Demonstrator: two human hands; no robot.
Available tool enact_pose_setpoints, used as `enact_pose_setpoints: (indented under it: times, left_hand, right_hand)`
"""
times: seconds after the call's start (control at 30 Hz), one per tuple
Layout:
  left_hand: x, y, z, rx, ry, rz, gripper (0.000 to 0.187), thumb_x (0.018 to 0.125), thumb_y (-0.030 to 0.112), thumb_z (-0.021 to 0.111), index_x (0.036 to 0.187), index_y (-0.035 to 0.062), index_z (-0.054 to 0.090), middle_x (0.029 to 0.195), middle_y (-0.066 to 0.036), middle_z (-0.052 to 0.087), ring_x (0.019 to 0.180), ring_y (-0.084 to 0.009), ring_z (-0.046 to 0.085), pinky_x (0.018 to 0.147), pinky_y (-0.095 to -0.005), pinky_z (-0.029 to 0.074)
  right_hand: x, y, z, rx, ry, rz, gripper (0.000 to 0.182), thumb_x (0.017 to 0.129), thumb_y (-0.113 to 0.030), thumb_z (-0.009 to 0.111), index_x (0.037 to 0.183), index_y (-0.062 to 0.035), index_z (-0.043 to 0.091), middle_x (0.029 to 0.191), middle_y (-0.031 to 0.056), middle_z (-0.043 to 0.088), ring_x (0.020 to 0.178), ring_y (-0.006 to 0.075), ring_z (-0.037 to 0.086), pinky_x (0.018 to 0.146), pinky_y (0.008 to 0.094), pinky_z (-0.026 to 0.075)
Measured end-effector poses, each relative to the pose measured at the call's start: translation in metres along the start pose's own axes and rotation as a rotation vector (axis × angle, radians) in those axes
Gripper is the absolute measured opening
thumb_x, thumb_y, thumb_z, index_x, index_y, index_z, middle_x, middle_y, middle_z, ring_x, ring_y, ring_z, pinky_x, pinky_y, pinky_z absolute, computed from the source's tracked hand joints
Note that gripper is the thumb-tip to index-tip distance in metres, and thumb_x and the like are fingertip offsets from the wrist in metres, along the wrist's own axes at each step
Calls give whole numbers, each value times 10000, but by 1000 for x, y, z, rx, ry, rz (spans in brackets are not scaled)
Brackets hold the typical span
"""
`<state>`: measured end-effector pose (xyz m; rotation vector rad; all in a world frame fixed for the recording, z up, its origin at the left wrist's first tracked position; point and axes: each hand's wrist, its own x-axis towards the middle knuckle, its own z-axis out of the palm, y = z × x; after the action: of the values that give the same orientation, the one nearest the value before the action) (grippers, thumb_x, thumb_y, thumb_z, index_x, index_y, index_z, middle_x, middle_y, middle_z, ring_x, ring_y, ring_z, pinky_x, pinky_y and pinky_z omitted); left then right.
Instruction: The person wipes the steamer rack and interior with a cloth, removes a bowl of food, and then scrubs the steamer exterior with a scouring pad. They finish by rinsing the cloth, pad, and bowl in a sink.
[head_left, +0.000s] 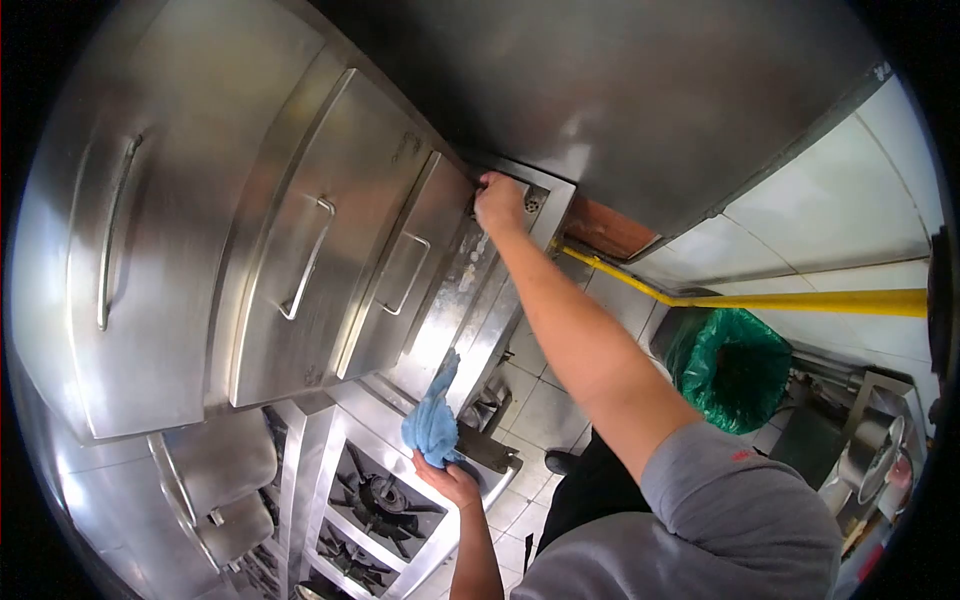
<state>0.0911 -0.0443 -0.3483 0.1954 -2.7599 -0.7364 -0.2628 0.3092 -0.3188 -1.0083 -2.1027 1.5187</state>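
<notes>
My left hand (449, 484) is closed on the lower end of a crumpled blue cloth (431, 428). The cloth's upper end reaches the long metal ledge (440, 340) under the steel fronts. At the ledge's far end, close to the dark panel, is my right hand (499, 204). Its fingers are curled, and what they grip, if anything, is hidden. Beside it a small perforated drain (532, 205) shows in the ledge. Pale residue (470, 262) marks the metal below this hand.
Steel fronts with bar handles (312, 258) line the left. A gas stove (385, 500) is below my left hand. A yellow pipe (800, 302) runs along the tiled wall. A bin with a green bag (735, 370) and a metal pot (870, 455) stand right.
</notes>
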Motion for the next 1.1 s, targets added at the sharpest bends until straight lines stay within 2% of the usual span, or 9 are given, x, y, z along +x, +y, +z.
enact_pose_setpoints:
  times: [0.03, 0.17, 0.3, 0.37, 0.6, 0.7, 0.83, 1.03, 1.1]
  left_hand:
    - [-1, 0, 0, -2, -5, -3, 697, 724, 28, 418, 1412, -49, 339, 1410, -283, 381, 1312, -456, 326, 1120, -535, 198]
    - [-2, -2, 0, 27, -9, 29, 691, 733, 45, 419, 1413, -46, 339, 1416, -277, 380, 1324, -458, 316, 1124, -540, 188]
    - [0, -7, 0, 61, -12, 55, 677, 749, 36, 416, 1416, -44, 333, 1420, -276, 370, 1297, -447, 339, 1119, -505, 205]
    - [-1, -5, 1, 75, -20, 38, 672, 752, 36, 413, 1415, -44, 334, 1418, -276, 372, 1295, -448, 340, 1116, -508, 207]
    - [1, -3, -1, 56, -21, 38, 661, 758, 37, 409, 1410, -45, 336, 1411, -277, 377, 1290, -454, 337, 1109, -519, 208]
    - [-2, -3, -1, 55, -27, 30, 661, 757, 60, 412, 1406, -45, 345, 1415, -274, 382, 1311, -453, 326, 1121, -527, 193]
    - [0, -7, 0, 41, -40, 17, 673, 748, 71, 417, 1408, -44, 349, 1423, -269, 381, 1338, -443, 315, 1140, -536, 167]
    - [-1, -4, 0, 84, -30, 15, 665, 762, 82, 424, 1410, -43, 338, 1418, -278, 371, 1298, -452, 335, 1121, -512, 196]
    - [2, 0, 0, 55, -24, 21, 668, 759, 75, 424, 1411, -43, 337, 1418, -277, 370, 1299, -451, 335, 1122, -510, 196]
  right_hand:
    - [-4, 5, 7, -40, 42, 12, 211, 777, -63, 627, 971, -72, 710, 961, 200, 684, 907, 362, 656, 786, 433, 518]
    - [3, 29, 11, 190, -175, 113, 183, 784, -78, 665, 962, -84, 707, 948, 189, 689, 884, 351, 664, 766, 408, 519]
    - [3, -13, -17, 250, -85, 161, 142, 806, -81, 672, 940, -80, 717, 918, 178, 698, 852, 334, 676, 756, 380, 521]
    - [3, -18, -24, 311, -23, -86, 114, 832, -67, 660, 922, -78, 728, 896, 179, 702, 826, 310, 685, 756, 356, 521]
    - [2, -14, -19, 309, -9, -98, 108, 844, -66, 654, 915, -77, 736, 906, 159, 709, 827, 290, 687, 763, 346, 521]
    - [-2, -24, -26, 388, 45, -239, 107, 833, -61, 663, 908, -79, 737, 904, 155, 710, 830, 290, 688, 760, 344, 521]
    - [14, -21, -31, 172, -33, -222, 106, 814, -76, 687, 911, -70, 729, 902, 163, 704, 854, 302, 688, 757, 349, 516]
    - [19, -27, -34, 342, -34, -284, 95, 807, -81, 696, 896, -67, 727, 897, 163, 705, 863, 312, 685, 762, 356, 522]
    - [16, -15, -32, 147, -103, -273, 104, 814, -104, 697, 903, -55, 721, 899, 159, 706, 864, 310, 686, 766, 354, 518]
